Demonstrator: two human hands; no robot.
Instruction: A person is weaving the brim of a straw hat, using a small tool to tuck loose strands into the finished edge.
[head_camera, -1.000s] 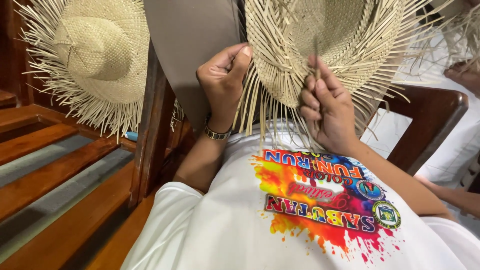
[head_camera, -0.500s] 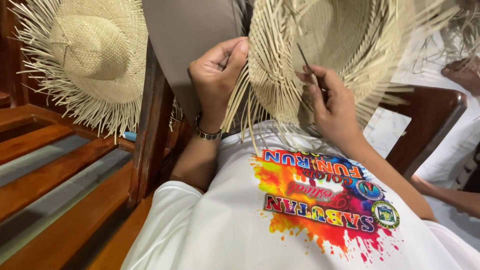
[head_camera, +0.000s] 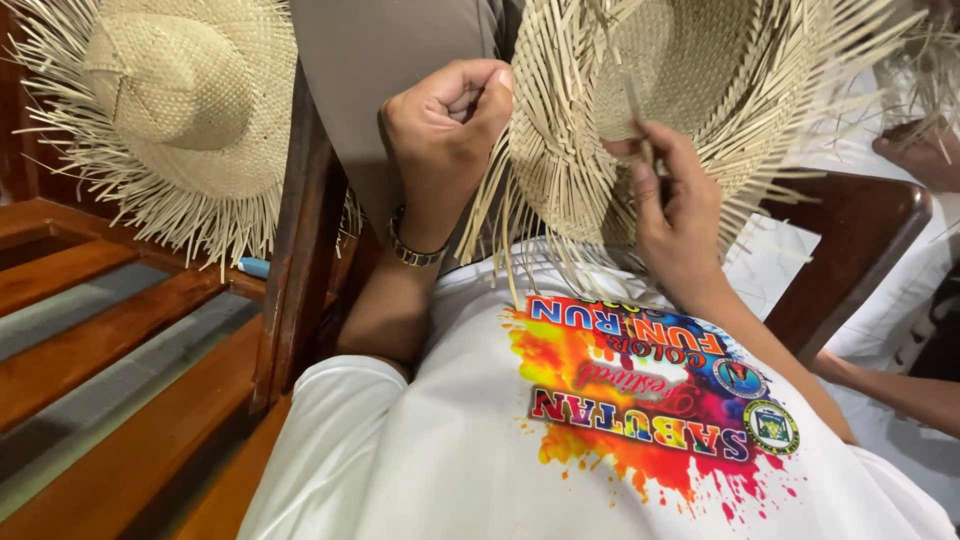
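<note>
We weave a light, springy straw hat (head_camera: 690, 90).
Left hand (head_camera: 445, 125) clamps the brim; right hand (head_camera: 675, 205) pinches a brittle strand (head_camera: 634, 100) just above (loose ends snap easily).

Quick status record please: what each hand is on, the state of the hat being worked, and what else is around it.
left hand: closed fist gripping the rim of the unfinished straw hat
right hand: fingers pinching a loose straw strand on the hat's brim
hat state: woven crown, brim edge unwoven, loose strands sticking out all round
wrist: metal bracelet on the left
second straw hat: apart, to the left, over the wooden bench, fringe also loose
lap: white printed shirt
</note>
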